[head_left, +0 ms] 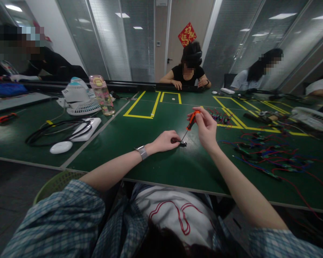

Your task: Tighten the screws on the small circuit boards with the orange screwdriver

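Observation:
My right hand (206, 127) is closed around the orange and black handle of a screwdriver (193, 120). The screwdriver leans, its thin shaft running down and left to a small dark part (183, 143) on the green table (150, 168). Beside that tip, my left hand (167, 141) has its fingers closed on the small dark part and holds it down against the tabletop. What kind of part it is cannot be made out. To the right of my right hand lies a spread of small green circuit boards with red and blue wires (269, 154).
Another bundle of wired boards (219, 116) lies beyond my right hand, near yellow tape outlines (138, 116). At left are a white fan (79, 96), a water bottle (102, 95), a black cable (56, 132) and a white mouse (61, 147). Several people sit around the table.

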Available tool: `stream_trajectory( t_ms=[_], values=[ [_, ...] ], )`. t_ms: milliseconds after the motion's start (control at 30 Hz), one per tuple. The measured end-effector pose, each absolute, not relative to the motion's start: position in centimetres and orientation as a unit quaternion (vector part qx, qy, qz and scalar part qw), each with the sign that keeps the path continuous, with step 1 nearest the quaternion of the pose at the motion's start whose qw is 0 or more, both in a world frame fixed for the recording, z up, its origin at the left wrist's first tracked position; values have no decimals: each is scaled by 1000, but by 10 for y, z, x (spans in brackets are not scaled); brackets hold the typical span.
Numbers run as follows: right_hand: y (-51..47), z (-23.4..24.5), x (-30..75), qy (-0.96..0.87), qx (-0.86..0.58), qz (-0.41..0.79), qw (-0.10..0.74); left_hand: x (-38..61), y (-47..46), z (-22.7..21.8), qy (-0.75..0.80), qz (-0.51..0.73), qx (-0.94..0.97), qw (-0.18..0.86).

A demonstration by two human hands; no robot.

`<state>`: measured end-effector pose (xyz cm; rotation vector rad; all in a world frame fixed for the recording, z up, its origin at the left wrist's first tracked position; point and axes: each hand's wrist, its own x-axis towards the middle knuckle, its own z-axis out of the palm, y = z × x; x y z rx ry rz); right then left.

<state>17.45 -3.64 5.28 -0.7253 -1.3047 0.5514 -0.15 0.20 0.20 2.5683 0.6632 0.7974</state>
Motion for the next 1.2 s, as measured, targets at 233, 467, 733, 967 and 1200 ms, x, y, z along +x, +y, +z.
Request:
stream_trajectory(
  t_ms=[233,467,733,967,1200],
  values=[
    [-40,53,168,-596,-348,142,709,-1,4,0,232,285,910,191],
    [-39,48,173,-635,-322,159,684,-1,0,5,240,278,912,183],
    [-47,57,170,-677,-311,190,639,-3,0,6,242,270,911,195],
    [-48,61,164,-689,-303,199,627,-2,-2,8,241,272,910,197],
    [-45,61,168,-675,-318,180,640,-2,-1,7,239,271,914,186]
  ],
)
